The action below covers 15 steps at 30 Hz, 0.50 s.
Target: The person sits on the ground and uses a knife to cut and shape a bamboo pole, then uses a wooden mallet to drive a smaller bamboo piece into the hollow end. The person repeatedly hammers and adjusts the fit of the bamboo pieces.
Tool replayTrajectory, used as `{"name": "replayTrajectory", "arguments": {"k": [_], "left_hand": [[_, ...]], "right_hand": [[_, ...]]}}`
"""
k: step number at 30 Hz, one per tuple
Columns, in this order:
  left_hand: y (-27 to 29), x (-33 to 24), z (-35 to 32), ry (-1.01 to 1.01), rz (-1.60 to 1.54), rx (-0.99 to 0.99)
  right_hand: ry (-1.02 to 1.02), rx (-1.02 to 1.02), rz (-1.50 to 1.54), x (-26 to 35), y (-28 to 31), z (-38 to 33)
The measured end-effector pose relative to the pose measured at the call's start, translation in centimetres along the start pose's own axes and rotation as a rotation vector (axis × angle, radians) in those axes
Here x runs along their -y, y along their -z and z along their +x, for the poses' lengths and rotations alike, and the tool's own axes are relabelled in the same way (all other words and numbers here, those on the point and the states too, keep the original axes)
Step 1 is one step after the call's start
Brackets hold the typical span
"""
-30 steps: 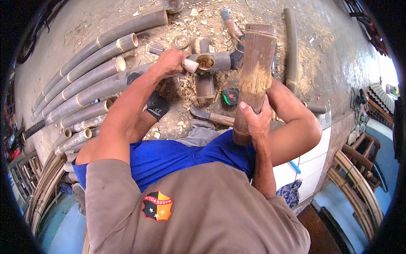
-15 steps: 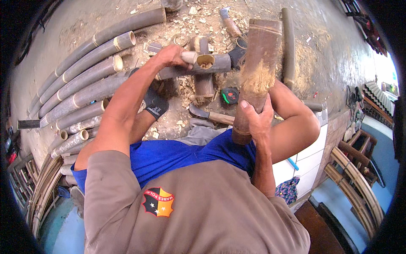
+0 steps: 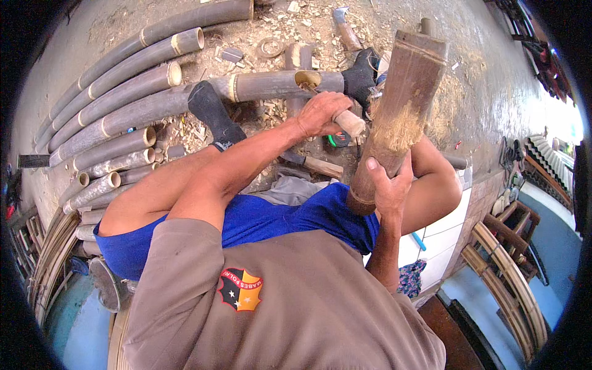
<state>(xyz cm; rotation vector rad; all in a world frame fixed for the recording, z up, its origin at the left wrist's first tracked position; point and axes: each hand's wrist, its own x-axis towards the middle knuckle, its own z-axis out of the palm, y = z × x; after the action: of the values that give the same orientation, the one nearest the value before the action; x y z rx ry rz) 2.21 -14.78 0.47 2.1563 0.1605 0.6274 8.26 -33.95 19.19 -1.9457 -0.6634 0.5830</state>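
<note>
My left hand (image 3: pixel 325 114) is closed around a chisel by its pale wooden handle (image 3: pixel 350 124). Only a bit of thin dark shaft shows below the handle; the blade's tip cannot be made out. In my right hand (image 3: pixel 391 182) is a thick brown bamboo club (image 3: pixel 408 86), gripped near its lower end and slanting up and away, its middle worn to frayed fibres. Beyond my left hand lies a grey-brown bamboo pole (image 3: pixel 265 86) with an oval hole (image 3: pixel 308 79) cut in its upper side. My black-socked feet (image 3: pixel 209 108) rest against this pole.
Several bamboo poles (image 3: pixel 139 91) lie side by side at the left. Wood chips cover the floor. A hatchet-like tool (image 3: pixel 348 31) lies at the far side; a knife with a wooden handle (image 3: pixel 324 166) and a tape measure (image 3: pixel 337 140) lie nearer. Bundled strips (image 3: pixel 505 283) stand at the right.
My left hand has carried the chisel away from beside the hole, to the right and nearer me. The bamboo club has shifted slightly right, still in my right hand.
</note>
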Motion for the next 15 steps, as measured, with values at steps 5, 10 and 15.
{"name": "replayTrajectory", "arguments": {"k": [5, 10, 15], "left_hand": [[0.7, 1.0, 0.9, -0.142, -0.019, -0.001], [1.4, 0.9, 1.3, -0.154, -0.084, -0.109], [0.8, 1.7, 0.9, 0.011, -0.130, -0.047]], "right_hand": [[-0.041, 0.027, -0.032, -1.2, -0.1, -0.5], [-0.032, 0.027, -0.046, -1.8, -0.4, -0.7], [-0.031, 0.032, -0.061, -2.8, -0.6, -1.0]]}}
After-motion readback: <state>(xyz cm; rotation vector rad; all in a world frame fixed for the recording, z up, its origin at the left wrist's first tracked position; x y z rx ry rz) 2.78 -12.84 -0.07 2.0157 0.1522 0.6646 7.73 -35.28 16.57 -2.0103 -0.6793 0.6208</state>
